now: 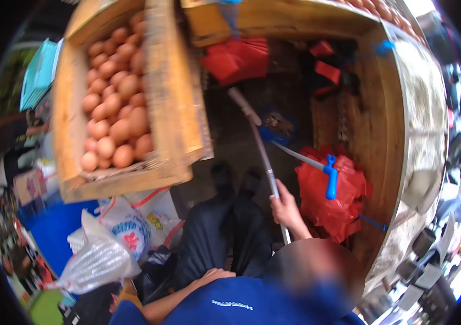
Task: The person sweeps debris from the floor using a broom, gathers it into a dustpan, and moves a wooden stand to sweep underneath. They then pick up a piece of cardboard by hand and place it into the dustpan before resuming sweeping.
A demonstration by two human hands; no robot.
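My right hand is closed around a long pale pole that slants away to the floor beyond my feet. My left hand rests flat on my dark trouser leg and holds nothing. A blue dustpan lies on the floor just right of the pole. Its long handle ends in a blue grip that leans over a pile of red plastic bags. The pole's far end is too dim to make out.
A wooden crate full of brown eggs stands at left. Clear and printed plastic bags hang below it. More red bags lie at the far end. A curved wooden counter edge closes the right side.
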